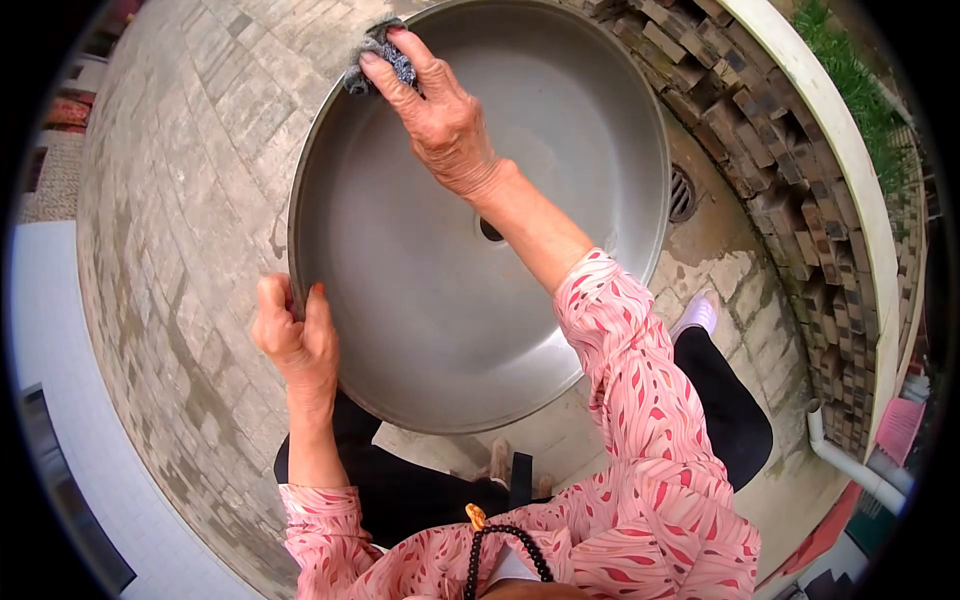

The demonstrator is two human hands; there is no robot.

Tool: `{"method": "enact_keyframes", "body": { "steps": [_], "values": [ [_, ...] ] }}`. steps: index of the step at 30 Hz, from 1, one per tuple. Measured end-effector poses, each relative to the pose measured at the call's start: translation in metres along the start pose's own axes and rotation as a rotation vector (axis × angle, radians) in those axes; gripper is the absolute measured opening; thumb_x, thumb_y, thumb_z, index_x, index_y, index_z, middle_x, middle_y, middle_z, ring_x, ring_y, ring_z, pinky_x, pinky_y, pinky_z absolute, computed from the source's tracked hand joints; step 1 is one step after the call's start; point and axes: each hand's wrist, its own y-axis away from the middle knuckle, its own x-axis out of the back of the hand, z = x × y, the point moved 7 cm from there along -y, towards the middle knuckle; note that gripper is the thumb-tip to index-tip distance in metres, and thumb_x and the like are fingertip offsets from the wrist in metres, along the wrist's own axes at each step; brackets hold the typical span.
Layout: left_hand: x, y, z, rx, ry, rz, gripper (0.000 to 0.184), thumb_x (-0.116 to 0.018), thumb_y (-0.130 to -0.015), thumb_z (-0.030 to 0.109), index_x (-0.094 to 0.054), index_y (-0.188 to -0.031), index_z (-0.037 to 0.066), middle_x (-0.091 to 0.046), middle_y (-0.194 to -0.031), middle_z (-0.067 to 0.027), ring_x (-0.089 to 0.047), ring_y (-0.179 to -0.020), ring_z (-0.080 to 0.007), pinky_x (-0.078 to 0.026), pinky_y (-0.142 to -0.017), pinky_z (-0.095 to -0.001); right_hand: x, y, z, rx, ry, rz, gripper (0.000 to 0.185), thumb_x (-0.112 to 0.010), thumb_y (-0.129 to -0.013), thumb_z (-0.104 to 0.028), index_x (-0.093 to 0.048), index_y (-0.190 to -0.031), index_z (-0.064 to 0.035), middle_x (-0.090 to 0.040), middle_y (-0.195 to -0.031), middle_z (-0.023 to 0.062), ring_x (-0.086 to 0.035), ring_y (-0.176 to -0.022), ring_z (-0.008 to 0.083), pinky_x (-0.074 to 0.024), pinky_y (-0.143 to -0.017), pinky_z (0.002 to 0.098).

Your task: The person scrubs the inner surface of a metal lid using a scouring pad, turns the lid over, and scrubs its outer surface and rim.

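Note:
A large, shallow round metal basin (pixel 420 330) of dull grey takes up the middle of the view, in front of my body. Near its centre shows a dark round spot (pixel 490 230), partly covered by my right forearm. My right hand (pixel 445 125) reaches across the basin and presses a crumpled grey cloth (pixel 372 62) against the far left rim. At the near left, my left hand (pixel 298 325) is closed around the basin's edge, thumb on the inner side and fingers outside.
Stone paving (pixel 190 200) surrounds the basin. Stacked bricks (pixel 770 180) run along the right, beside a floor drain (pixel 681 194). A white pipe (pixel 850 462) and a pink plastic basket (pixel 900 430) are at lower right. My shoe (pixel 697 312) stands close to the basin.

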Motion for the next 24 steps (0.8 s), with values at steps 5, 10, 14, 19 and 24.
{"method": "enact_keyframes", "body": {
  "steps": [5, 10, 14, 19, 24],
  "values": [
    [0.0, -0.005, 0.006, 0.032, 0.016, 0.001, 0.019, -0.062, -0.075, -0.008, -0.046, -0.078, 0.002, -0.035, -0.06, -0.0026, -0.032, -0.051, -0.0125, -0.029, -0.047, -0.0265, 0.009, -0.041, 0.063, -0.053, 0.16, -0.203, 0.037, -0.064, -0.083, -0.017, -0.058, -0.119, -0.0177, -0.061, -0.111, 0.0108, -0.064, -0.095, 0.03, -0.0543, -0.069, 0.0411],
    [-0.004, -0.01, 0.002, 0.055, 0.013, -0.049, 0.019, -0.063, -0.076, -0.006, -0.046, -0.079, 0.003, -0.034, -0.062, -0.0012, -0.03, -0.053, -0.0113, -0.028, -0.048, -0.0255, 0.008, -0.048, 0.092, 0.089, 0.246, -0.303, 0.032, -0.067, -0.079, -0.023, -0.059, -0.109, -0.0161, -0.061, -0.092, 0.0075, -0.064, -0.075, 0.032, -0.0526, -0.059, 0.0428],
    [-0.005, -0.009, -0.002, 0.036, -0.022, -0.047, 0.018, -0.063, -0.076, -0.006, -0.047, -0.079, 0.003, -0.034, -0.062, -0.0021, -0.031, -0.052, -0.0121, -0.028, -0.047, -0.0261, 0.018, -0.032, 0.148, -0.102, 0.276, -0.432, 0.029, -0.067, -0.082, -0.026, -0.058, -0.107, -0.0149, -0.061, -0.093, 0.012, -0.065, -0.083, 0.0344, -0.0531, -0.067, 0.0446],
    [-0.008, -0.011, -0.003, 0.033, -0.027, -0.062, 0.019, -0.064, -0.075, -0.005, -0.047, -0.079, 0.003, -0.033, -0.064, -0.0027, -0.031, -0.054, -0.013, -0.028, -0.048, -0.0272, 0.078, 0.034, 0.245, -0.487, 0.524, -0.567, 0.033, -0.067, -0.083, -0.035, -0.062, -0.11, -0.0161, -0.065, -0.106, 0.0136, -0.065, -0.095, 0.0349, -0.0522, -0.073, 0.0458],
    [-0.008, -0.013, -0.003, 0.071, -0.015, -0.077, 0.025, -0.064, -0.075, -0.003, -0.041, -0.076, 0.004, -0.028, -0.065, -0.0005, -0.026, -0.057, -0.0114, -0.025, -0.05, -0.0264, 0.158, 0.14, 0.288, -0.916, 0.676, -0.694, 0.039, -0.063, -0.085, -0.045, -0.062, -0.111, -0.0154, -0.065, -0.108, 0.015, -0.06, -0.105, 0.0364, -0.0473, -0.086, 0.0475]
  ]
}}
